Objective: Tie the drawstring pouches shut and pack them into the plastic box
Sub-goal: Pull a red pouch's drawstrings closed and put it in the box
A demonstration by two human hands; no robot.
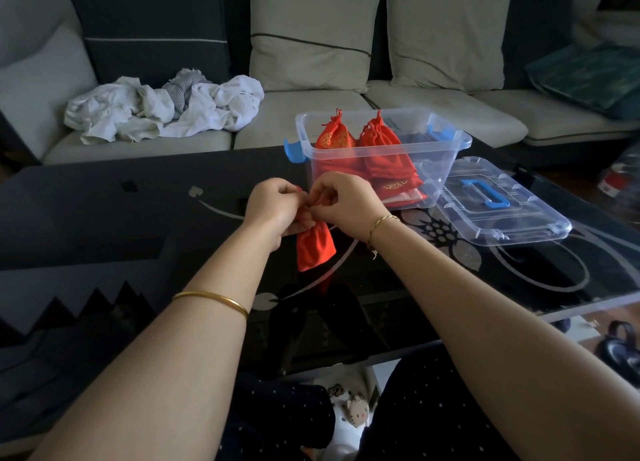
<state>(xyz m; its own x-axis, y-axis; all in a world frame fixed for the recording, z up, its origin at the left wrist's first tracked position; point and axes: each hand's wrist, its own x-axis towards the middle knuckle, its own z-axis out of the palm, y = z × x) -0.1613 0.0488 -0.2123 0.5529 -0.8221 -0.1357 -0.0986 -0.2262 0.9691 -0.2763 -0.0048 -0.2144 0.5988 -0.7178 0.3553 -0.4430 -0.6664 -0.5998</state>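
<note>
A red drawstring pouch (314, 246) hangs above the dark glass table (138, 211), its neck held between both hands. My left hand (273, 206) grips the gathered top of the pouch. My right hand (346, 199) pinches the red cord at the neck, right beside the left. Just behind my hands stands the clear plastic box (446, 156) with blue latches, holding several red pouches (377, 142) with gold print, two of them upright. The pouch's cord ends are hidden by my fingers.
The box's clear lid (502, 206) with a blue handle lies on the table to the right of the box. A sofa with crumpled white cloths (162, 107) and cushions stands behind the table. The table's right front edge (588, 305) runs close by.
</note>
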